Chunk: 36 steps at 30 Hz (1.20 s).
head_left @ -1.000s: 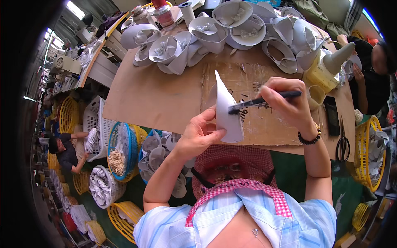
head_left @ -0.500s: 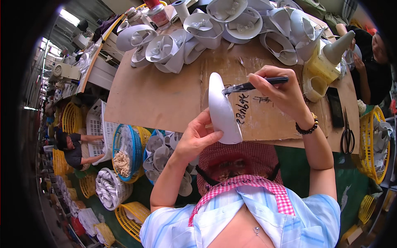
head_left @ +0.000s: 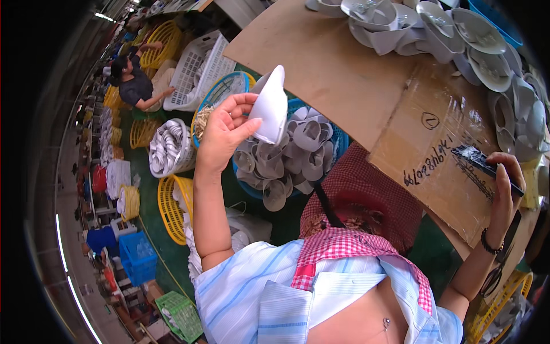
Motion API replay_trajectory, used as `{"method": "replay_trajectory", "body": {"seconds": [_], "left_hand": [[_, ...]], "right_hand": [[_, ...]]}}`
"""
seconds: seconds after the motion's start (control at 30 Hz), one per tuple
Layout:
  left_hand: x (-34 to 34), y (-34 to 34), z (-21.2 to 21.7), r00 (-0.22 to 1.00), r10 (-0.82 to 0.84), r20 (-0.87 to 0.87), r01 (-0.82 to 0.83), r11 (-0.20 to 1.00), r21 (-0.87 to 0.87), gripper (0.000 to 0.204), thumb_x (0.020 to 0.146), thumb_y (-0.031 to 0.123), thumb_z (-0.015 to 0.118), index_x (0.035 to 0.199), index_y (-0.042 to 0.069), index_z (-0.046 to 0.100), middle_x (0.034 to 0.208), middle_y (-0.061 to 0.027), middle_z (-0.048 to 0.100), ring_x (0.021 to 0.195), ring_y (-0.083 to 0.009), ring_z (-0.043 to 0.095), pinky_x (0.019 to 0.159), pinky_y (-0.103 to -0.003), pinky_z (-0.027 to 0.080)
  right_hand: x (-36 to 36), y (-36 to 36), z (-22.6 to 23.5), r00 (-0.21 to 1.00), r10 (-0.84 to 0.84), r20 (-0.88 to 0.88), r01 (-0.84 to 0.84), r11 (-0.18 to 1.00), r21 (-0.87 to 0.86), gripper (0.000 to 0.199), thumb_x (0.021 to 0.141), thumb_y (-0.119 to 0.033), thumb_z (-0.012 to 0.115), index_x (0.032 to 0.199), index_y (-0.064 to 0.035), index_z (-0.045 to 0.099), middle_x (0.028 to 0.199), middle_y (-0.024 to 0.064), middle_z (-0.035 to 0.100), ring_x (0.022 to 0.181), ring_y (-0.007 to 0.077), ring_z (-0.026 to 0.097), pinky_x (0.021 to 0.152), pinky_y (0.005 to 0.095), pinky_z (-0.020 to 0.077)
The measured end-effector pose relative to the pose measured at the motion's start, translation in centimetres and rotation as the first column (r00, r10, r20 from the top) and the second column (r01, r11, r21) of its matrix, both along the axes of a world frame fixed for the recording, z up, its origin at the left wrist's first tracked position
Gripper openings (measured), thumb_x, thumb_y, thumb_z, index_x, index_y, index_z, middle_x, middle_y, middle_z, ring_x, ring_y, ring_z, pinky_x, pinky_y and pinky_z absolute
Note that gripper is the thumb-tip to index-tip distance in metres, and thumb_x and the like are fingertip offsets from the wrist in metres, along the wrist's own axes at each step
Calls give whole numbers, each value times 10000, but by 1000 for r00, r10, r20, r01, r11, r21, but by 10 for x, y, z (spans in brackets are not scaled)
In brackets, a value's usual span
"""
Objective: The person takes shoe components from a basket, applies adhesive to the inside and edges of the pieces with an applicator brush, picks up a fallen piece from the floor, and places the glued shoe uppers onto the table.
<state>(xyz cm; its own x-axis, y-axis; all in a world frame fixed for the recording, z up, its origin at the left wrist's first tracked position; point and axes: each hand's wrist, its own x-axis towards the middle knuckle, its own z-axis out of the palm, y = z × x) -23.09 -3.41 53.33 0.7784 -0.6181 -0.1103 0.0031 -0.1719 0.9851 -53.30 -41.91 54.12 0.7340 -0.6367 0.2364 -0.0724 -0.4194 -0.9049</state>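
Observation:
My left hand (head_left: 222, 136) is raised off the left edge of the table, gripping a white curved piece (head_left: 270, 112) shaped like a shoe upper. Its thumb presses on the near face while the fingers go behind it. Below that piece stands a blue basket (head_left: 342, 142) full of similar white and grey pieces. My right hand (head_left: 505, 186) is over the right side of the table, closed around a flat black brush (head_left: 481, 160). White residue coats the brush's bristle end, which is over a taped, marked cardboard sheet (head_left: 424, 152).
Many white looped pieces (head_left: 487, 69) crowd the table's far and right sides. To the left are a white crate (head_left: 197, 71), a white basket of pieces (head_left: 170, 148) and a yellow basket (head_left: 175, 215). Another person (head_left: 137, 80) sits beyond them. A yellow basket (head_left: 498, 309) stands at lower right.
My view has turned left. The white piece has moved away from the brush, off the table and over the blue basket. The brush has come down close to the cardboard.

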Motion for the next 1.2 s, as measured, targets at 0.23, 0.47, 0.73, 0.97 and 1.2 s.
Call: {"method": "replay_trajectory", "body": {"seconds": [0.23,0.47,0.73,0.97,1.2], "left_hand": [[64,118,-143,879,170,445,-387,799,460,332,737,-9,604,1066,19,631,946,-107,682,870,-211,660,791,-324,509],[106,162,-269,730,-174,661,-479,560,676,293,720,-13,569,958,114,683,963,-113,687,1021,-316,602,1051,-459,336],[148,166,-387,854,-72,515,-289,757,586,471,755,91,666,1217,50,583,1282,-198,566,1244,-350,493,1053,-401,377],[164,110,-296,673,264,691,-666,622,412,234,889,224,615,868,26,737,809,-194,695,696,-311,680,646,-396,517],[59,-46,-132,826,458,329,-377,882,-282,155,926,94,607,922,-15,716,753,-86,694,619,-92,602,570,-254,498]], "right_hand": [[-7,3,-18,996,-39,-77,38,999,-5,232,920,-197,539,974,15,616,944,35,613,837,61,510,744,185,362],[-6,18,-13,985,-60,-160,62,998,8,219,928,-191,528,951,15,598,934,38,585,879,76,496,801,202,363],[-8,41,12,952,-187,-243,170,981,-91,197,879,-196,573,936,-11,613,872,-1,587,766,47,468,688,197,348],[31,27,25,994,38,-103,-35,999,36,201,756,-103,608,935,-35,547,783,-34,452,734,26,438,638,182,361],[176,1,2,948,-9,-317,-238,640,-731,492,779,-205,612,1240,-60,521,855,174,670,887,342,624,774,433,505]]}}
